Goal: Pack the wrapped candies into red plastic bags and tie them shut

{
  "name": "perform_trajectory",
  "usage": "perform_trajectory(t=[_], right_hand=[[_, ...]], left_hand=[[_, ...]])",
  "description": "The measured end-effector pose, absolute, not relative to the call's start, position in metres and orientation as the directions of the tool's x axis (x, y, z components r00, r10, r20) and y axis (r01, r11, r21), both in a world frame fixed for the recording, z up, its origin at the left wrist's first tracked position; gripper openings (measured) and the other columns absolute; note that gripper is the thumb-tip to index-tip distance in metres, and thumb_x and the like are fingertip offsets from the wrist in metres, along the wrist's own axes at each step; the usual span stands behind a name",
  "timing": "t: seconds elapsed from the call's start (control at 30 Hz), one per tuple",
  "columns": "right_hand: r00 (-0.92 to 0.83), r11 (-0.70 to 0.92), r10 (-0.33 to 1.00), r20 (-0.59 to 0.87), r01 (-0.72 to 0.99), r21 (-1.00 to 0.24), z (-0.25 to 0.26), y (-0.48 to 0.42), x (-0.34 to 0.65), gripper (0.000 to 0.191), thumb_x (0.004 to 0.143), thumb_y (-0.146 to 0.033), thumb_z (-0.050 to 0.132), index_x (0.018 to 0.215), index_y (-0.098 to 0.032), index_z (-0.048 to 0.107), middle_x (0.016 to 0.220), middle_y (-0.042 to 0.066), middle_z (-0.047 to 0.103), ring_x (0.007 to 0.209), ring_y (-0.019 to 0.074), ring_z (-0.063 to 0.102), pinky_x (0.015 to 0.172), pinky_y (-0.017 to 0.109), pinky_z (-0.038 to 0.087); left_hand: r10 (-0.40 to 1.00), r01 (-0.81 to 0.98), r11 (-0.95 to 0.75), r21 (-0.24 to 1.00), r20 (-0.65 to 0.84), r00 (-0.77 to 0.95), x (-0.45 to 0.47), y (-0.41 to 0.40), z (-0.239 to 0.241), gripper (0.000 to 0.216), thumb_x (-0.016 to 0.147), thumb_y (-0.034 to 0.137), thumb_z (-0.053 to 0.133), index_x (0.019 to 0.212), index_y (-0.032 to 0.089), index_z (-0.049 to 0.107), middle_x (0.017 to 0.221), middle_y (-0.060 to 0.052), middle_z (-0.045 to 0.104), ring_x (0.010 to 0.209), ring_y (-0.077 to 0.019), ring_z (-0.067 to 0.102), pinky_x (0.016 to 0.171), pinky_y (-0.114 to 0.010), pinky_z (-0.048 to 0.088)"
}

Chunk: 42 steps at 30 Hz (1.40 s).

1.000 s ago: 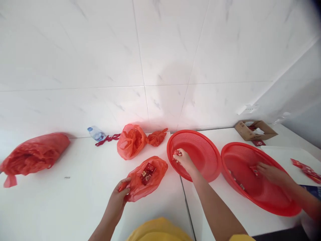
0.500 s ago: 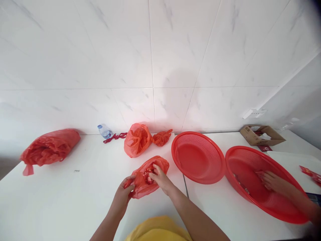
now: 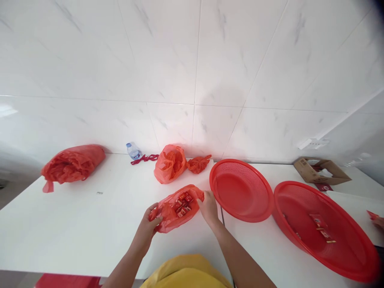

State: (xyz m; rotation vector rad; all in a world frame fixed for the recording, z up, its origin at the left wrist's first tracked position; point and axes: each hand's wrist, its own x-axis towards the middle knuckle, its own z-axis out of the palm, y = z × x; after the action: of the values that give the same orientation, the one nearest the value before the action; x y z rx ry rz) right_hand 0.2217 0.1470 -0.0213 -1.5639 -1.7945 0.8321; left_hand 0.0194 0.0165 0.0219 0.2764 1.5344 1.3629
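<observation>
A thin red plastic bag [image 3: 169, 218] lies on the white table in front of me with its mouth spread wide. Several small red wrapped packets [image 3: 182, 205] sit inside it. My left hand [image 3: 149, 221] pinches the bag's left edge. At the opposite edge, my right hand [image 3: 209, 207] grips the rim of the bag between thumb and fingers. Behind it stand a fuller red plastic bag [image 3: 170, 164] and a small tied red bag [image 3: 199, 164].
A round red basket [image 3: 241, 192] stands to the right. Beyond it, a larger red basket [image 3: 300, 208] holds several packets. A co-worker's hand [image 3: 379, 222] shows at the right edge. Along the wall are a red bundle [image 3: 75, 164], a bottle [image 3: 133, 151] and a cardboard box [image 3: 322, 170].
My right hand has left the packets inside the bag and moved to its right edge, opening the mouth wider. The co-worker's hand has withdrawn from the larger basket.
</observation>
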Motion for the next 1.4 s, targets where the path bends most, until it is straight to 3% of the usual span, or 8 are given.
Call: perform_trajectory(t=[0.1, 0.23, 0.4, 0.67, 0.93, 1.1, 1.23, 1.4], right_hand=[[-0.267, 0.048, 0.959, -0.097, 0.487, -0.872, 0.01, 0.136, 0.212, 0.018, 0.082, -0.032, 0.049, 0.066, -0.024, 0.048, 0.069, 0.001, 0.056, 0.069, 0.0198, 0.055, 0.069, 0.032, 0.045], [-0.619, 0.011, 0.782, -0.066, 0.12, -0.993, 0.062, 0.119, 0.199, 0.017, 0.083, -0.036, 0.053, 0.072, -0.023, 0.051, 0.07, -0.002, 0.059, 0.068, 0.0155, 0.054, 0.067, 0.027, 0.044], [-0.3, -0.008, 0.952, -0.068, 0.198, -0.98, 0.075, 0.124, 0.213, 0.022, 0.081, -0.036, 0.055, 0.066, -0.023, 0.048, 0.06, -0.004, 0.049, 0.059, 0.0132, 0.045, 0.058, 0.025, 0.037], [-0.255, 0.037, 0.964, -0.073, 0.401, -0.915, 0.063, 0.109, 0.252, 0.03, 0.082, -0.047, 0.057, 0.066, -0.023, 0.05, 0.062, -0.003, 0.05, 0.061, 0.0143, 0.045, 0.058, 0.026, 0.038], [-0.064, -0.128, 0.987, -0.145, 0.226, -0.966, 0.039, 0.106, 0.282, 0.043, 0.068, -0.055, 0.071, 0.097, -0.024, 0.07, 0.12, 0.01, 0.065, 0.113, 0.0305, 0.058, 0.084, 0.036, 0.052], [-0.188, -0.279, 0.947, -0.259, -0.084, -0.957, 0.031, 0.102, 0.276, 0.035, 0.073, -0.057, 0.07, 0.087, -0.025, 0.063, 0.089, 0.005, 0.07, 0.087, 0.0241, 0.065, 0.075, 0.039, 0.054], [-0.255, -0.273, 0.942, -0.218, -0.208, -0.939, 0.038, 0.095, 0.256, 0.035, 0.08, -0.054, 0.066, 0.072, -0.024, 0.05, 0.053, -0.007, 0.046, 0.05, 0.0107, 0.044, 0.056, 0.028, 0.047], [-0.257, -0.338, 0.923, -0.287, -0.179, -0.924, 0.053, 0.085, 0.236, 0.042, 0.09, -0.059, 0.047, 0.11, -0.024, 0.06, 0.049, -0.008, 0.038, 0.044, 0.0088, 0.027, 0.044, 0.022, 0.028]], left_hand=[[0.698, -0.416, 0.343, 0.842, -0.525, -0.488, 0.013, 0.013, 0.02, 0.072, 0.061, 0.023, 0.078, 0.127, 0.027, 0.05, 0.107, -0.007, 0.069, 0.074, -0.0167, 0.067, 0.07, -0.031, 0.053], [0.696, -0.428, 0.307, 0.85, -0.507, -0.508, 0.0, 0.008, 0.019, 0.07, 0.061, 0.017, 0.074, 0.127, 0.023, 0.049, 0.112, -0.009, 0.068, 0.078, -0.0181, 0.067, 0.072, -0.032, 0.053], [0.701, -0.415, 0.247, 0.876, -0.457, -0.548, -0.011, 0.001, 0.02, 0.064, 0.063, 0.018, 0.071, 0.124, 0.021, 0.052, 0.112, -0.012, 0.07, 0.078, -0.0185, 0.067, 0.073, -0.033, 0.052], [0.697, -0.113, 0.272, 0.956, -0.277, -0.661, -0.013, -0.002, 0.029, 0.037, 0.064, 0.019, 0.06, 0.1, 0.018, 0.064, 0.093, -0.009, 0.071, 0.076, -0.0226, 0.064, 0.065, -0.033, 0.047], [0.82, 0.502, 0.289, 0.815, 0.06, -0.569, -0.012, -0.004, 0.061, 0.038, 0.074, 0.008, 0.047, 0.097, 0.027, 0.07, 0.096, -0.005, 0.071, 0.08, -0.0218, 0.061, 0.071, -0.033, 0.039], [0.79, 0.335, 0.303, 0.892, -0.039, -0.611, -0.012, -0.001, 0.075, 0.027, 0.073, 0.014, 0.054, 0.093, 0.024, 0.068, 0.086, -0.004, 0.066, 0.066, -0.0173, 0.055, 0.061, -0.03, 0.039], [0.836, 0.025, 0.257, 0.966, -0.209, -0.508, -0.004, 0.005, 0.083, 0.03, 0.071, 0.018, 0.058, 0.101, 0.022, 0.061, 0.085, -0.001, 0.059, 0.066, -0.0138, 0.054, 0.055, -0.025, 0.043], [0.904, 0.074, 0.198, 0.977, -0.153, -0.4, 0.011, 0.009, 0.097, 0.03, 0.072, 0.018, 0.061, 0.102, 0.021, 0.062, 0.091, -0.002, 0.061, 0.077, -0.014, 0.055, 0.068, -0.028, 0.048]])
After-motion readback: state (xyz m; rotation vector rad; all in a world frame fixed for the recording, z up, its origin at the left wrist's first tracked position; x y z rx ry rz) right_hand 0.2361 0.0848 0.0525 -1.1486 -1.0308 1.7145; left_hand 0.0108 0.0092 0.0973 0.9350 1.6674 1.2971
